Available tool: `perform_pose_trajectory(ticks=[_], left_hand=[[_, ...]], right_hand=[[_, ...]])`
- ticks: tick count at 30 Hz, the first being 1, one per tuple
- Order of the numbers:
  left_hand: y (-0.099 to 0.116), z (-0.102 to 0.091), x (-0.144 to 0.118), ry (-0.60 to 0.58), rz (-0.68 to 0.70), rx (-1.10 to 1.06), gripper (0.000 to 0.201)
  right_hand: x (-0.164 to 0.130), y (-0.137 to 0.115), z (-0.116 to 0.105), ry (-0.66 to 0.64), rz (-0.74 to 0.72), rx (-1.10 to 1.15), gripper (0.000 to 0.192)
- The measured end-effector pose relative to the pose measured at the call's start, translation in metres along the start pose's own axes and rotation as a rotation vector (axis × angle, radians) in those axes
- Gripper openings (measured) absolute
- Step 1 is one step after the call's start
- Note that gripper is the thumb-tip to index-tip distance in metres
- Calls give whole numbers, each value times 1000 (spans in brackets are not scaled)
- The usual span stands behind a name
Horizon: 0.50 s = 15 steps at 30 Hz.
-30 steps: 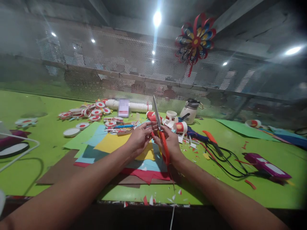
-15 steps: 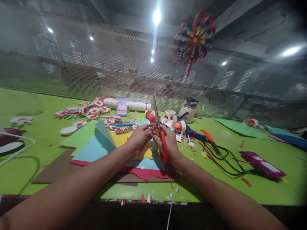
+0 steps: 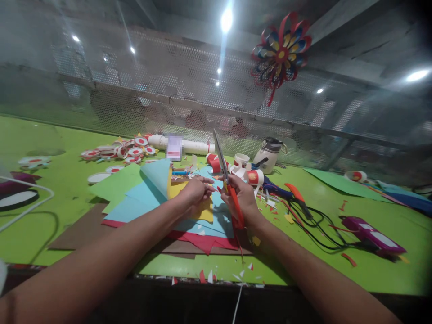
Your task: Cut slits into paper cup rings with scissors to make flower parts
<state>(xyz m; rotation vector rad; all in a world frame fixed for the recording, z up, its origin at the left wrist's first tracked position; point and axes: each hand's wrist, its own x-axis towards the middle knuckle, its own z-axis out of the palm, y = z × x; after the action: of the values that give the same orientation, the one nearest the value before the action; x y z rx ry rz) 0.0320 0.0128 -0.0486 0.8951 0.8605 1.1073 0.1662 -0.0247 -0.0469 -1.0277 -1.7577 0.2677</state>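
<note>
Orange-handled metal scissors (image 3: 222, 164), blades up, gripped in right hand (image 3: 245, 197) above light-blue paper sheet (image 3: 216, 230); left hand (image 3: 194, 191) half-curled, contents impossible to tell. Judging by red-and-white paper scraps (image 3: 202, 276) near, some cutting done, remainder unclear. Far left, heaped red-and-white discs (image 3: 135, 153); right, purple box-shaped device (image 3: 373, 235), well out of the way.

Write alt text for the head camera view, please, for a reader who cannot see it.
A person's right hand holds orange-handled scissors, tips pointing up, with the left hand close beside, over sheets of coloured paper. On the green table around them are paper cups, scraps and a bottle; a colourful flower decoration shows above.
</note>
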Motion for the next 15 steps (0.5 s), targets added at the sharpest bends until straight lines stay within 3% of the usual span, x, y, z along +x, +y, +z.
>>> perform_pose_trajectory(ticks=[2, 6, 15], left_hand=[[0, -1, -2, -19, -70, 26, 6], [3, 2, -8, -132, -154, 52, 15], [11, 7, -13, -166, -94, 9, 17]], right_hand=[[0, 1, -3, -34, -48, -35, 40], [0, -6, -9, -97, -162, -112, 37], [-1, 0, -8, -239, -323, -239, 42]])
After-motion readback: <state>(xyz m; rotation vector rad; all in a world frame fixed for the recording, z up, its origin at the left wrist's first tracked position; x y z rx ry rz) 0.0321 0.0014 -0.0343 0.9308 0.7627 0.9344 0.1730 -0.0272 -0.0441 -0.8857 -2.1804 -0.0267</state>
